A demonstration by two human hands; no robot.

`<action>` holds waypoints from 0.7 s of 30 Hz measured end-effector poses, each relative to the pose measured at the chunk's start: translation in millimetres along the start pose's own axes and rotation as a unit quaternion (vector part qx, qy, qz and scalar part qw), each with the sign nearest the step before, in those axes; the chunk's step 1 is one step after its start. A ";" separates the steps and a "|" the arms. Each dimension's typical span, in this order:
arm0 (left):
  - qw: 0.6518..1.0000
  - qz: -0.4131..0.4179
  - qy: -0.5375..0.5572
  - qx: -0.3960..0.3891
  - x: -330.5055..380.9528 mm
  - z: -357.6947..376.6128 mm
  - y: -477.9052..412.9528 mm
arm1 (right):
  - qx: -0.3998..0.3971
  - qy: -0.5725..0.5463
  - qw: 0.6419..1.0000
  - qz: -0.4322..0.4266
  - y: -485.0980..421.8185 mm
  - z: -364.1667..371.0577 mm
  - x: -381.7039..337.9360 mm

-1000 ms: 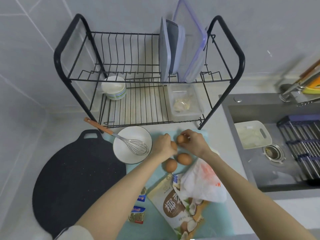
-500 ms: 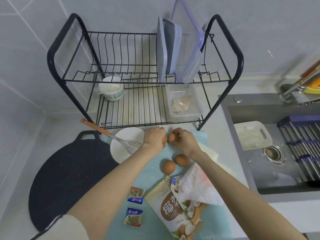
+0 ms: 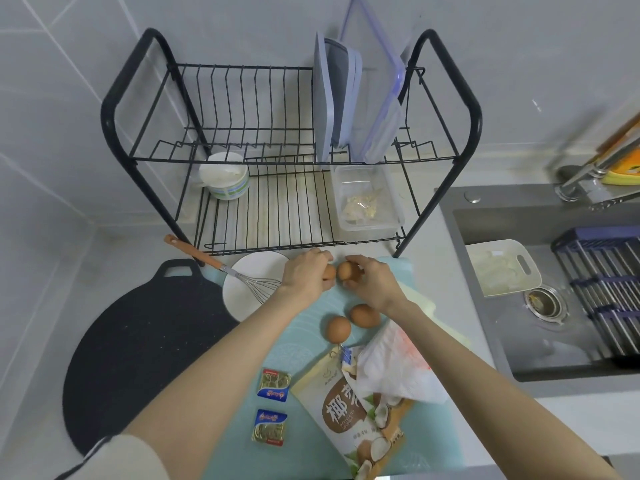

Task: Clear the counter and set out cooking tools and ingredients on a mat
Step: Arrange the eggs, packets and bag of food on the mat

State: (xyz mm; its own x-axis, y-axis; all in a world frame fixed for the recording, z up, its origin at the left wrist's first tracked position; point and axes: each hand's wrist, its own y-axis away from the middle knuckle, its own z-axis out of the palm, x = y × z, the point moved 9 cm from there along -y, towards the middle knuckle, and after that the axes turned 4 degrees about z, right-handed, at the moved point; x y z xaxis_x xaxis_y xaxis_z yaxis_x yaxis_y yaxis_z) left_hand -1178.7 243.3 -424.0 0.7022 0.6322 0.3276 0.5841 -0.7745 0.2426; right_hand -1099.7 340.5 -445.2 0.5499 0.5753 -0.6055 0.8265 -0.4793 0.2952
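Just in front of the black wire dish rack (image 3: pixel 291 140), the left hand (image 3: pixel 304 277) grasps one brown egg (image 3: pixel 330 271) and the right hand (image 3: pixel 369 282) grasps another brown egg (image 3: pixel 344 270). Both eggs are low over the pale teal mat (image 3: pixel 304 344), far edge.

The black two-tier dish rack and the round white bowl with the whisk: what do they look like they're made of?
The black two-tier dish rack looks like metal wire and tubing with a matte black coating: thin straight rods, thick bent end hoops. The round white bowl looks like glazed ceramic, smooth and evenly white, though plastic can't be ruled out. The whisk has shiny steel-like wires and an orange handle, possibly silicone or plastic.
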 end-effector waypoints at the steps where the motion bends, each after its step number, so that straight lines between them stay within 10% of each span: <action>1: 1.000 0.003 0.002 0.002 0.3 -1.0 1.0 | 0.000 -0.001 1.000 0.002 0.7 -1.2 0.5; 21: 0.994 0.045 0.094 -0.020 38.3 31.5 82.1 | -0.035 0.079 0.996 -0.001 72.1 -7.1 16.4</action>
State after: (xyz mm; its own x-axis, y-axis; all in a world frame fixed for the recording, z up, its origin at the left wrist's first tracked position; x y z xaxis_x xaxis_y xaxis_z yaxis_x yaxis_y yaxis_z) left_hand -1091.0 204.6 -420.3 0.6594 0.5486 0.5140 0.5033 -0.8300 0.2403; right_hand -1030.3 320.1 -428.6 0.5565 0.6756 -0.4836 0.8304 -0.4345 0.3487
